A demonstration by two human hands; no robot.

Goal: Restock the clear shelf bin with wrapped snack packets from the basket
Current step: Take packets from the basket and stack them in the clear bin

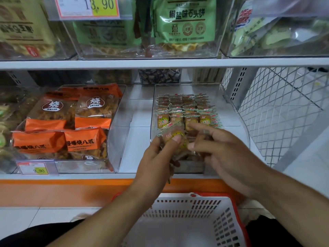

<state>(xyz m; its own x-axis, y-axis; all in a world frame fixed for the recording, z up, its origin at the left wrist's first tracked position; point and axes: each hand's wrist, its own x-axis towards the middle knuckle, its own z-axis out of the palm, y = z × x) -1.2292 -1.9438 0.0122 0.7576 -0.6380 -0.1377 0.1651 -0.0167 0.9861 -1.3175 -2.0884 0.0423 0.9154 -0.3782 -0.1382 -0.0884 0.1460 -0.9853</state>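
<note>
Both hands work at the front of the clear shelf bin (236, 107) on the lower shelf. Left hand (156, 161) grips a small bunch of wrapped snack packets (173, 139) — thumb pressed across the yellow-and-green label of the top one, fingers curled underneath — and holds them at the bin's front edge. Right hand (224, 148) sits just beside it, over the bin's front right part, with its fingers stretched toward the bunch and blurred; a bit of clear wrapper seems to lie against them, but whether they pinch it cannot be told. Behind the hands, the bin holds neat rows of the same small packets (187, 111), filling its middle and rear, with the nearest row touching the held bunch. Below the shelf's orange front strip (53, 189), a white basket (220, 220) with a red rim sits between the forearms, its slotted walls and pale floor showing. Left of the bin, apart from it by a bare strip of white shelf, another clear bin carries orange snack bags (71, 122) and a price tag reading 9.90 (34, 168). On the shelf above stand green snack bags (185, 22) in clear bins, under a tag reading 13.90 (87, 6). White wire mesh (277, 111) closes the shelf's right end.
</note>
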